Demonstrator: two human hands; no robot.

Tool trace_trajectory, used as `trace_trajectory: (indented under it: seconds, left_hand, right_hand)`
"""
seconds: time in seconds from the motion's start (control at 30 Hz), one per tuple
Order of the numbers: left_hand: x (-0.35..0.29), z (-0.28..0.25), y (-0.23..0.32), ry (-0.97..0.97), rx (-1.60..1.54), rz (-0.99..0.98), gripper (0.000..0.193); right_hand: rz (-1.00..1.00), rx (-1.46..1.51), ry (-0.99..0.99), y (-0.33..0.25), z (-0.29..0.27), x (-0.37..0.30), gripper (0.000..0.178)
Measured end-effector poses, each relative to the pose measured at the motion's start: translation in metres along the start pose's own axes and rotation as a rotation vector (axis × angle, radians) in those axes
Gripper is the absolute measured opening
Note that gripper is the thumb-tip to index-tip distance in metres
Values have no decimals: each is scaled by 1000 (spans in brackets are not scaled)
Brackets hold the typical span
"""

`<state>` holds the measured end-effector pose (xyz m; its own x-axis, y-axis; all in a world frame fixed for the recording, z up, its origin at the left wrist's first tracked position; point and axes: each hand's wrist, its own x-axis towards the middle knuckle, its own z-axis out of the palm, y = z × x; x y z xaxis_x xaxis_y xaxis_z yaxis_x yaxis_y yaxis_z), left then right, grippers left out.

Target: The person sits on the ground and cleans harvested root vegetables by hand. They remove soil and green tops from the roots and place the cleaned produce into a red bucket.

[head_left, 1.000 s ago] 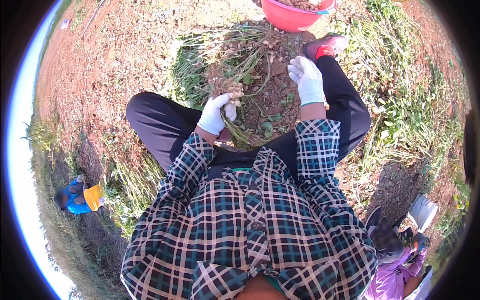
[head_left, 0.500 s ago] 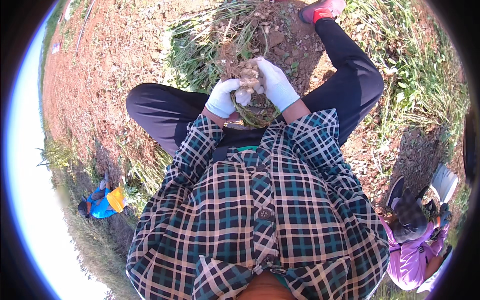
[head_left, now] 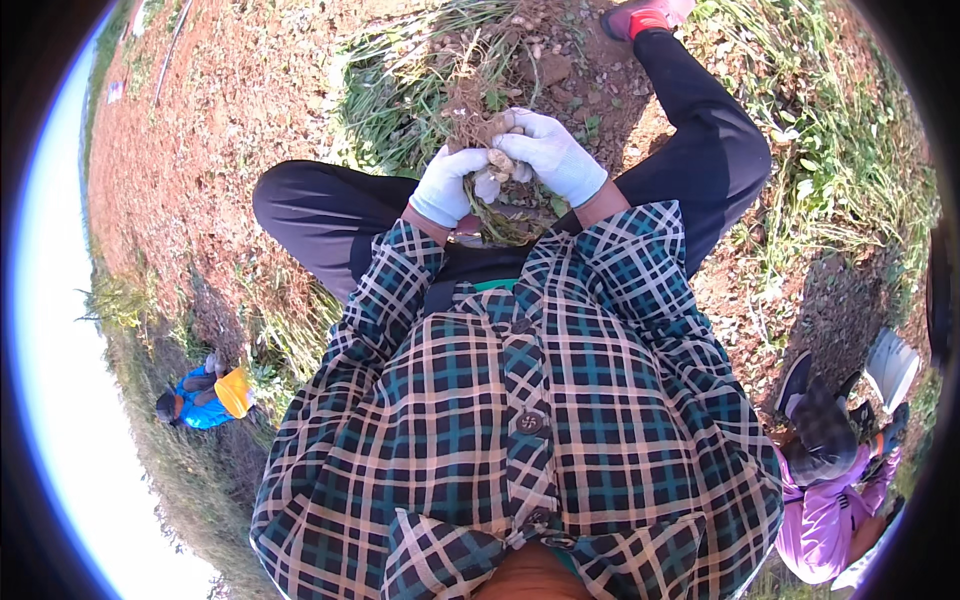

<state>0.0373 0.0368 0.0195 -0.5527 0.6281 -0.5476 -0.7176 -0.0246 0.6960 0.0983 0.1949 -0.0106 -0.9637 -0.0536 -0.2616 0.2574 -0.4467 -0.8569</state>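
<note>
Between my gloved hands is an uprooted peanut plant, its roots (head_left: 468,115) on the far side and its green stems (head_left: 505,228) hanging toward my lap. My left hand (head_left: 445,187), in a white glove, is closed around the plant from the left. My right hand (head_left: 556,156), gloved alike, curls over the peanut pods (head_left: 500,161) from the right, thumb and fingers bent onto them. A few pale pods show in the gap between the hands; the rest are covered by the gloves.
A heap of pulled peanut plants (head_left: 390,100) lies beyond my hands, with loose pods on the soil beside it. Dry stalks (head_left: 840,150) spread at the right. One person in blue with a yellow bucket (head_left: 235,392) is far left; another in purple (head_left: 820,525) sits lower right.
My right hand has moved left and closed over the pods, so fewer of them show. My left hand has shifted slightly toward it, and the hands are closer together.
</note>
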Motion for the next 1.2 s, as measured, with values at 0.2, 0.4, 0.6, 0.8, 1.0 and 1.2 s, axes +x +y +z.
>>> trace_trajectory:
  seconds: [0.2, 0.4, 0.6, 0.8, 1.0, 1.2]
  left_hand:
    - [-5, 3, 0, -161, -238, -30, 30]
    - [-1, 9, -4, 35, -234, -55, 26]
    - [19, 3, -22, 80, 264, 27, 12]
    - [18, -3, -6, 138, -22, 151, 14]
    - [17, -6, 4, 189, -96, 174, 18]
    - [8, -19, -1, 184, -205, 177, 20]
  right_hand:
    - [-84, 901, -110, 11, 13, -2, 15]
    - [-263, 170, 355, 25, 19, 11, 15]
    - [322, 739, 838, 91, -46, 68, 18]
    - [-233, 508, 1031, -33, -72, 71, 15]
    - [-639, -130, 935, -195, -120, 145, 35]
    - [-731, -571, 881, -199, -119, 153, 61]
